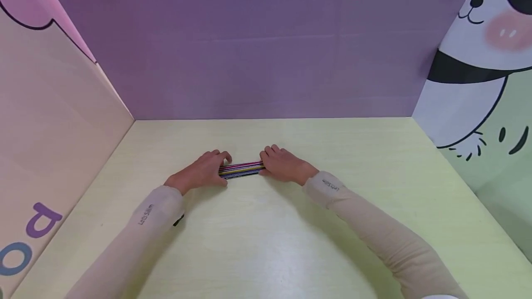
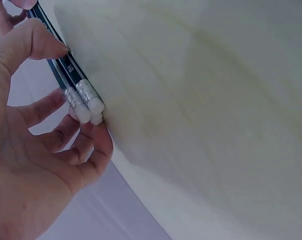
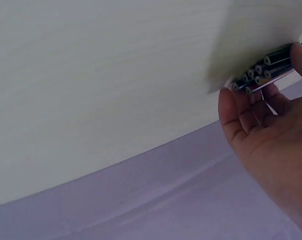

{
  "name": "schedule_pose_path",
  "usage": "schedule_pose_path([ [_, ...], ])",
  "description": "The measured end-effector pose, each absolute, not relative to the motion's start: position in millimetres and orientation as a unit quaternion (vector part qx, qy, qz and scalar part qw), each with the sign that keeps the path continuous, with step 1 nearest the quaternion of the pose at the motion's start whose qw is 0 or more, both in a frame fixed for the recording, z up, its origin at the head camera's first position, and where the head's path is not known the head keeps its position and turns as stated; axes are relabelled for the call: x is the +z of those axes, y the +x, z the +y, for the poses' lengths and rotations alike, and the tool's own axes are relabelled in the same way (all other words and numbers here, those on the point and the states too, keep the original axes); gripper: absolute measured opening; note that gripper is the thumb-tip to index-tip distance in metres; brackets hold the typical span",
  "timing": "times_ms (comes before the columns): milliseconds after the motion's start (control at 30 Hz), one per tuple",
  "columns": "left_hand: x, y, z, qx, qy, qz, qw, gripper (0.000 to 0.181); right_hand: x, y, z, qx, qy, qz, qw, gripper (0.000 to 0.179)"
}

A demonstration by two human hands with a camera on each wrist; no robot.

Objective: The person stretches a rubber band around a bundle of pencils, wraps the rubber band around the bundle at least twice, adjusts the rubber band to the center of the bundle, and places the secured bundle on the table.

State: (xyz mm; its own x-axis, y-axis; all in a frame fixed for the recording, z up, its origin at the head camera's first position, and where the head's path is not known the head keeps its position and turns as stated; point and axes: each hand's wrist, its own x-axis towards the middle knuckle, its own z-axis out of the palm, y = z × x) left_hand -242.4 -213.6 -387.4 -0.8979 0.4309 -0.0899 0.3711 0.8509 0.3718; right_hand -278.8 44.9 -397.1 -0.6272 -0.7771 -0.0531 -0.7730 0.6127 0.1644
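Observation:
Between the two hands lies a bundle of pencils (image 1: 242, 170), dark with coloured stripes, stretched sideways near the middle of the table. My left hand (image 1: 202, 170) grips its left end, thumb on the near side and fingers on the far side. White erasers in silver ferrules (image 2: 91, 97) stick out at that end in the left wrist view, and "HB" is printed on one barrel. My right hand (image 1: 284, 164) holds the other end. There the right wrist view shows several flat, unsharpened pencil ends (image 3: 258, 70) between the thumb and the curled fingers.
A pale wooden table (image 1: 266, 243) spreads under both arms. Behind it rises a purple wall panel (image 1: 266, 50). Side panels with cartoon prints and letters stand at the left (image 1: 50, 128) and right (image 1: 490, 160).

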Motion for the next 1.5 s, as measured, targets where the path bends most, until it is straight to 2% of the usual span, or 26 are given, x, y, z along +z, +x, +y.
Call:
schedule_pose_path([
  [133,-388,-244,-210,0.190,0.213,0.954,0.097,0.049,-397,-279,44,-0.082,0.439,-0.895,0.015,0.036],
  [400,-387,-241,-208,0.193,0.211,0.953,0.101,0.043,-402,-277,45,-0.094,0.449,-0.886,0.060,0.034],
  [867,-386,-236,-206,0.172,0.238,0.952,0.085,0.040,-400,-273,42,-0.079,0.442,-0.893,0.018,0.030],
  [1000,-386,-236,-205,0.204,0.241,0.943,0.104,0.039,-394,-273,44,-0.043,0.430,-0.901,-0.033,0.027],
  [1200,-389,-235,-209,0.264,0.276,0.917,0.118,0.024,-384,-270,54,0.074,0.404,-0.897,-0.163,0.017],
  [1500,-379,-223,-208,0.390,0.276,0.833,0.278,0.021,-357,-263,77,0.183,0.389,-0.840,-0.330,0.027],
])
